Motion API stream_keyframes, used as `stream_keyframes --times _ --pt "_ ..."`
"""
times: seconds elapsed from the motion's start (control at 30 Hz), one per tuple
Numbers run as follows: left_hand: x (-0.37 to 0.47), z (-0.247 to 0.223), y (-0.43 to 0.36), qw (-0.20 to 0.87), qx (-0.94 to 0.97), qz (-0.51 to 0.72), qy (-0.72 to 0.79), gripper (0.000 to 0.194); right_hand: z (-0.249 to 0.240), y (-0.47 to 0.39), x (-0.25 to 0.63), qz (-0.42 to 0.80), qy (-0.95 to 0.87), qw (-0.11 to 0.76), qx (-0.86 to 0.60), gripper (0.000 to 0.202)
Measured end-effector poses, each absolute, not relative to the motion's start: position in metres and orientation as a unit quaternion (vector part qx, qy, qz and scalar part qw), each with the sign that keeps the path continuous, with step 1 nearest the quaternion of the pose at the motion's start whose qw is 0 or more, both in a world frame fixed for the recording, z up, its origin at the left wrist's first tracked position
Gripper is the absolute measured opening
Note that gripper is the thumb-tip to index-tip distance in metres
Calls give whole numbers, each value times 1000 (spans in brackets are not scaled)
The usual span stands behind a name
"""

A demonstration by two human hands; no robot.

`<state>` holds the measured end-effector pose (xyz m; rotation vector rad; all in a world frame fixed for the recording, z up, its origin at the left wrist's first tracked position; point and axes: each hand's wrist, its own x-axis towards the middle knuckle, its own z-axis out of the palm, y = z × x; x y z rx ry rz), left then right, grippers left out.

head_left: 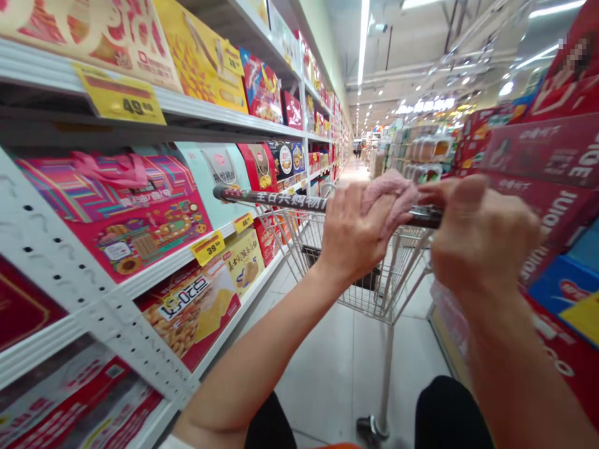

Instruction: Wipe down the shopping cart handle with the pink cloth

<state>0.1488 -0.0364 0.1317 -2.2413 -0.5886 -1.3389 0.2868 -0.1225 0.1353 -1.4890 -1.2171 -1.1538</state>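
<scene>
A shopping cart's dark handle bar [281, 199], with white lettering on it, runs across the view in front of me. My left hand [353, 227] is closed on a pink cloth [393, 196], which lies over the bar right of the lettering. Near the bar's right end, my right hand [482, 231] is wrapped round the handle, with its fingertips partly hidden and close to the cloth. Below the bar is the cart's wire basket [374, 299]. A caster wheel [372, 430] shows at the bottom of a metal leg.
White shelves [187, 268] with gift boxes and yellow price tags [124, 100] line the left side, close to the cart. Stacked red cartons [543, 206] stand on the right. Pale floor tiles [337, 368] lead down the aisle, where people [358, 149] appear far off.
</scene>
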Motion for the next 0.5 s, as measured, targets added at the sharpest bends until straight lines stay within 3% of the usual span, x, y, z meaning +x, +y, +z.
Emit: stream_keyframes --times 0.07,0.23,0.43,0.5 --pt "143 119 -24 254 -794 -526 -170 36 135 -117 290 -533 -458 405 -585 60" --pt "145 81 13 320 -670 -663 -95 39 129 -105 296 -567 -455 387 -567 61" --pt "160 69 27 380 -642 -661 -78 47 129 -99 299 -619 -436 403 -514 64" --pt "156 83 23 364 -676 -638 -59 63 128 -98 304 -624 -439 403 -506 63"
